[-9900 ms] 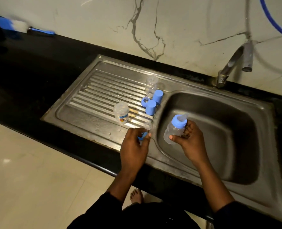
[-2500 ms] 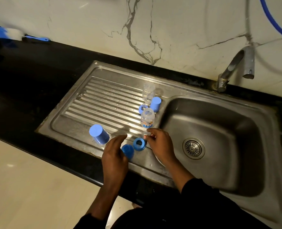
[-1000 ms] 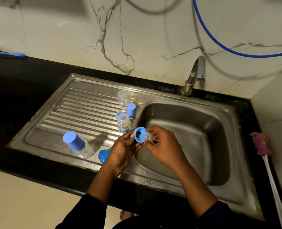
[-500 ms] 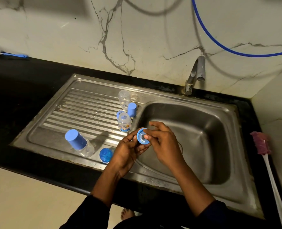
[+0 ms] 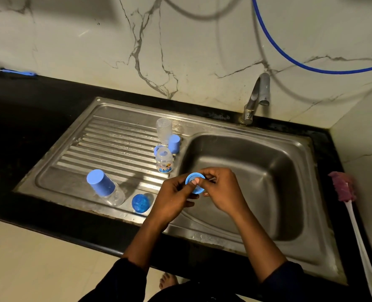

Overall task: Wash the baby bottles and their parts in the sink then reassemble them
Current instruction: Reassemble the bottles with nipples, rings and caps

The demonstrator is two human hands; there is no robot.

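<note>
My left hand and my right hand both grip a blue screw ring at the basin's left rim; a clear nipple seems to sit in it, mostly hidden by fingers. On the drainboard stands an assembled bottle with a blue cap, tilted. A blue ring with a nipple lies beside it. An open printed bottle stands upright near the basin. Behind it are a clear bottle, a blue cap and a partly hidden blue ring.
The steel basin lies under my right hand, with the tap at the back. A pink bottle brush with a white handle lies on the black counter at right. A blue hose hangs on the marble wall.
Both hands have kept working on the blue ring, turning it and pressing the clear nipple into it. The bottles on the drainboard have not moved.
</note>
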